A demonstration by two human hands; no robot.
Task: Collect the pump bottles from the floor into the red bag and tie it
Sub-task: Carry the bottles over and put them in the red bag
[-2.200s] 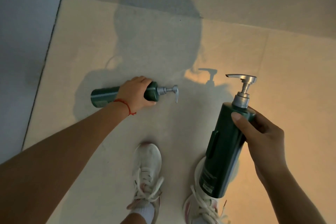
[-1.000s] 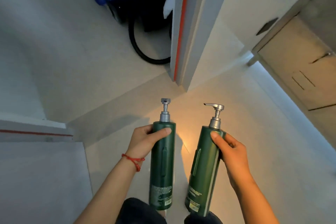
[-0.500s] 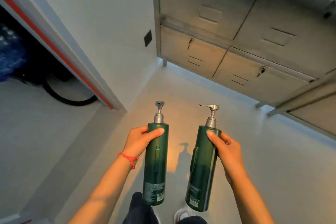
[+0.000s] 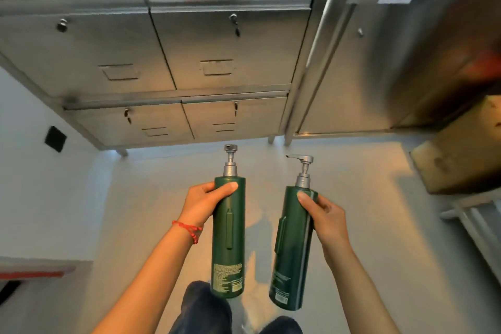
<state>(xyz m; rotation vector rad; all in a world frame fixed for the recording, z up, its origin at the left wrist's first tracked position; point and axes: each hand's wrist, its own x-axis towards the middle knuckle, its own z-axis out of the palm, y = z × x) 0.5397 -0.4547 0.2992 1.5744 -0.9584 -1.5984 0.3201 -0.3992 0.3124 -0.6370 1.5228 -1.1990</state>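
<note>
Item 1: left bottle, centre of the frame. Tall dark green cylinder, held upright off the floor. Silver pump head on top, its spout turned toward or away from the camera so that only its end shows. A raised vertical green strip runs down the front of the body. Pale printed label with fine text near the base; the text is too small to read. Left hand is clamped round the upper body, thumb across the front just under the shoulder. A red string bracelet sits on that wrist.

Item 2: right bottle, just right of centre. Same dark green body and silver pump, spout pointing to the left of the frame. Held off the floor, tilted so the base swings slightly left. A raised strip shows on its left side; a small white label sits near the base. Right hand is clamped on the upper body, thumb pressed at the shoulder.

The two bottles are side by side, near each other but not touching.

Surroundings: steel lockers with keyed doors fill the upper frame; a taller steel cabinet stands at upper right. A cardboard box lies at right. Dark trouser knees show at the bottom edge.
</note>
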